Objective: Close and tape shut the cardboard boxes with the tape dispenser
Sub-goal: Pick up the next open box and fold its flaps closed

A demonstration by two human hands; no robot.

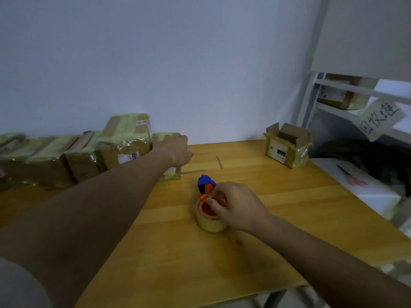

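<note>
Orange-and-blue tape dispenser with yellowish tape roll (208,210): mid yellow wooden worktop (278,210), right hand (233,205) grip curled round it. Left hand (175,150) grasps small tape-wrapped cardboard box (170,174) (far left). Open-flapped cardboard box (288,144): far right.

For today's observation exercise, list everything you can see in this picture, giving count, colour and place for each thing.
Table: one, yellow wood, fills the foreground.
Tape dispenser: one, orange and blue with a yellowish roll, table centre.
Small taped box: one, brown under yellowish tape, left of centre.
Taped boxes: several, brown under yellowish tape, rowed along the far left.
Open box: one, brown, flaps up, far right corner.
Shelf: one, white, at right, holding another box.
Handwritten sign: one, pale, on the shelf.
Left hand: on the small taped box.
Right hand: fingers grip the dispenser.
</note>
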